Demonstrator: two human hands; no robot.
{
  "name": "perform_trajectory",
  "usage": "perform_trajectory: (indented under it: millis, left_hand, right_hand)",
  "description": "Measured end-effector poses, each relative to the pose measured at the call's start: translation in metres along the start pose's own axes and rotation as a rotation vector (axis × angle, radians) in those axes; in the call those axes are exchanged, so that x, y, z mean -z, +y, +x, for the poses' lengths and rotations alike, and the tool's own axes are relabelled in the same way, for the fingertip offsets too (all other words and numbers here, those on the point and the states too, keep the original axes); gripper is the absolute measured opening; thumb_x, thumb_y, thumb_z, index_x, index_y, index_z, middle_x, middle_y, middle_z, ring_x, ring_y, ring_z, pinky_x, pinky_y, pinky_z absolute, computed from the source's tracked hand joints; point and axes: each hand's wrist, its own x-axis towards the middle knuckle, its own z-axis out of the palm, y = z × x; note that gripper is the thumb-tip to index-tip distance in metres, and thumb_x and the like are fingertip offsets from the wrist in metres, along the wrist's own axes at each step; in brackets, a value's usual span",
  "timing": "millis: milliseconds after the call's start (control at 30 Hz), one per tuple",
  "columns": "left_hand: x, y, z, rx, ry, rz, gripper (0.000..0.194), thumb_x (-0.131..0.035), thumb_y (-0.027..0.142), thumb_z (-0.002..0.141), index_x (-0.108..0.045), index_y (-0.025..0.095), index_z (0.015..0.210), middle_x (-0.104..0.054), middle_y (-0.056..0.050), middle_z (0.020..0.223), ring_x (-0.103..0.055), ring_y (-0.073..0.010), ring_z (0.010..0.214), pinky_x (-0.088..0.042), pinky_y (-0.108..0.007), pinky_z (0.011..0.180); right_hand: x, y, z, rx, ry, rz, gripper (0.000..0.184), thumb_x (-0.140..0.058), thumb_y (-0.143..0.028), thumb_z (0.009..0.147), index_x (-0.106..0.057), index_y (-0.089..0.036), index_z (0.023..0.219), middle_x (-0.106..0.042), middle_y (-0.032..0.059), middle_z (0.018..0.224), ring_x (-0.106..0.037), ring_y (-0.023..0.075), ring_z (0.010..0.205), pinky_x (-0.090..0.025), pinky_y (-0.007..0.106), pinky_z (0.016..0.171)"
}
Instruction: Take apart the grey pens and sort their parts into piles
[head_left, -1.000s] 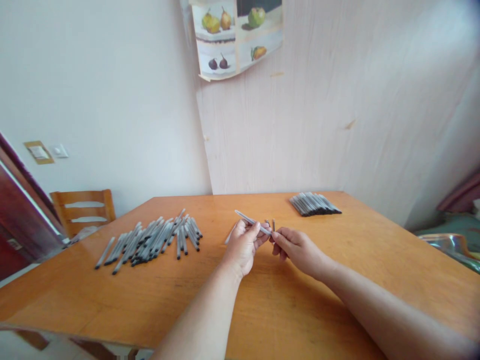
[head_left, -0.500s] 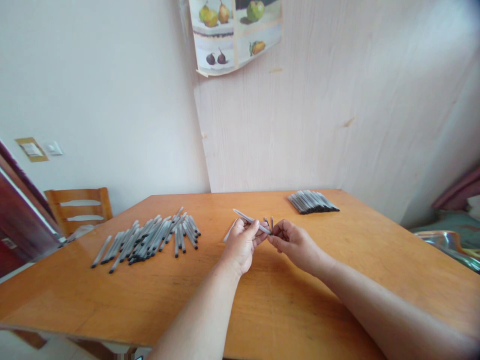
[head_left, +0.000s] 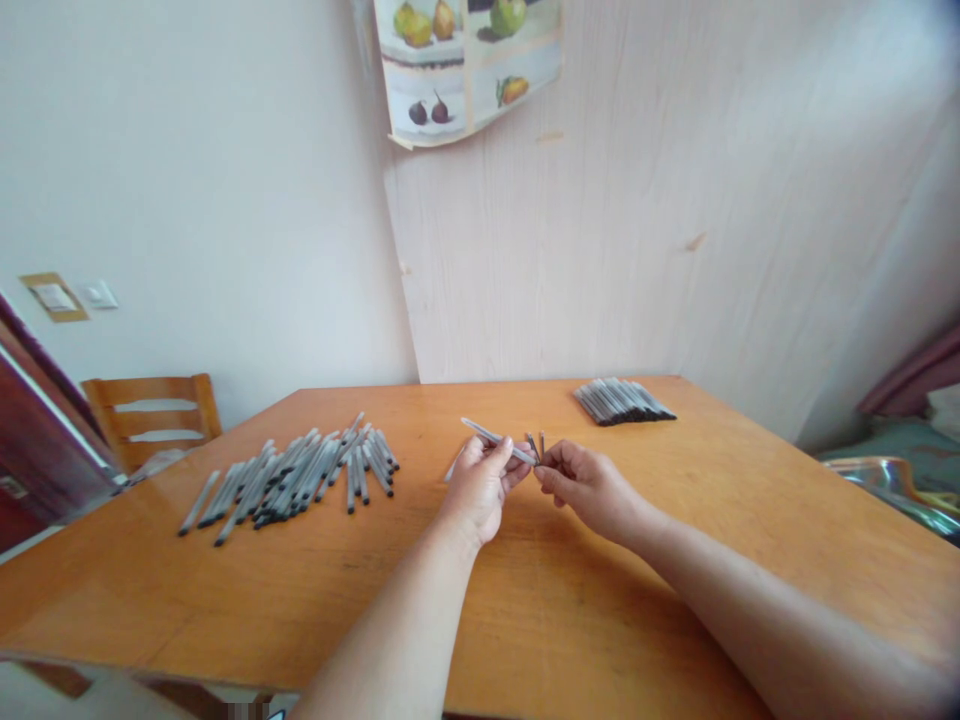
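Observation:
My left hand (head_left: 480, 488) is closed round a pale translucent pen (head_left: 487, 434), thumb on top, with the pen slanting down to the right. At its lower right end, the fingertips of my right hand (head_left: 585, 482) are pinched together; what sits between them is too small to make out. Just behind those fingertips, a couple of thin dark sticks (head_left: 542, 441) poke up, and I cannot tell whether they are held or lie on the table. Another pale pen (head_left: 452, 465) shows partly beside my left hand, mostly hidden by it.
Left on the wooden table (head_left: 525, 620) lies a loose pile of translucent pens (head_left: 300, 475) with black ends. A neater row of similar pens (head_left: 624, 402) rests at the back right. Behind the table's left side stands a wooden chair (head_left: 154, 392). A wall meets the far edge.
Both hands keep nearly the same place at the pen. The whole view has shifted slightly, with everything a little farther left and up.

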Motion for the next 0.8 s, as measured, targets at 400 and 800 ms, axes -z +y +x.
perform_trajectory:
  millis: [400, 800]
  left_hand:
    - [0.009, 0.006, 0.01, -0.006, 0.195, -0.115, 0.009, -0.06, 0.014, 0.083, -0.052, 0.015, 0.082, -0.07, -0.009, 0.081, -0.068, -0.0146, 0.077, -0.053, -0.025, 0.071]
    - [0.012, 0.009, 0.013, -0.002, 0.231, -0.086, 0.007, -0.056, 0.011, 0.084, -0.051, 0.015, 0.081, -0.07, -0.01, 0.079, -0.068, -0.0143, 0.074, -0.053, -0.025, 0.07]
  right_hand:
    - [0.016, -0.003, 0.001, -0.023, -0.028, -0.064, 0.021, -0.054, -0.038, 0.083, -0.057, -0.017, 0.085, -0.062, 0.0003, 0.068, -0.056, 0.0107, 0.057, -0.043, 0.022, 0.053]
    - [0.058, 0.031, 0.02, -0.186, 0.039, -0.646, 0.022, -0.057, -0.037, 0.076, -0.069, -0.018, 0.079, -0.064, 0.0027, 0.067, -0.054, 0.0139, 0.061, -0.032, 0.024, 0.055]
